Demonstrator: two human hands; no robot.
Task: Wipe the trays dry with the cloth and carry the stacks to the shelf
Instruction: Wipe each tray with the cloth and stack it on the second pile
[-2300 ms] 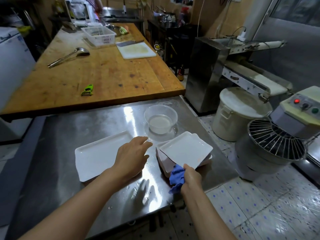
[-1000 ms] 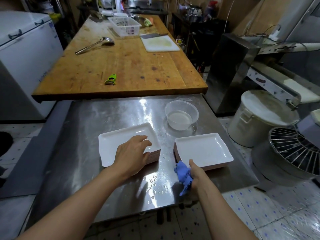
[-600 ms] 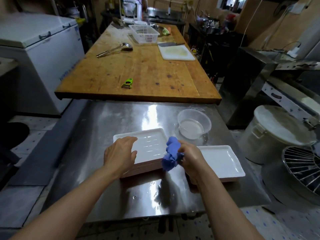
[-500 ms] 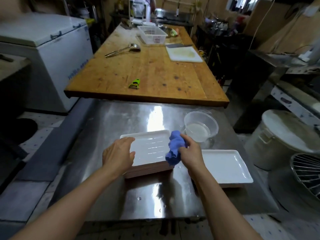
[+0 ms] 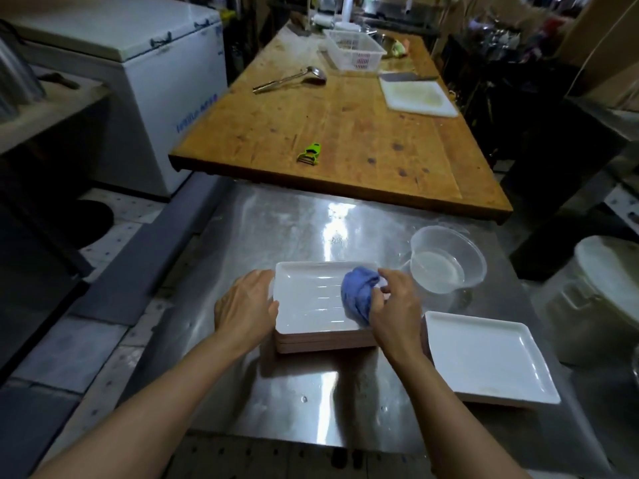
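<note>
A stack of white rectangular trays point(image 5: 311, 305) sits in the middle of the steel table point(image 5: 294, 229). My left hand point(image 5: 247, 305) holds the stack's left rim, thumb over the near edge. My right hand point(image 5: 394, 307) grips a bunched blue cloth point(image 5: 358, 293) and presses it onto the right part of the top tray. A second stack of white trays point(image 5: 484, 357) lies to the right, near the table's front right corner, untouched.
A clear plastic bowl point(image 5: 446, 261) with a little water stands just behind the trays on the right. A wooden table point(image 5: 339, 126) behind holds a green peeler point(image 5: 310, 154), ladle, basket and cutting board. A white chest freezer point(image 5: 145, 74) stands left, a lidded white bucket point(image 5: 608, 295) right.
My right hand left the right stack and brought the blue cloth onto the left stack's top tray. My left hand shifted to that stack's left rim. My view turned left.
</note>
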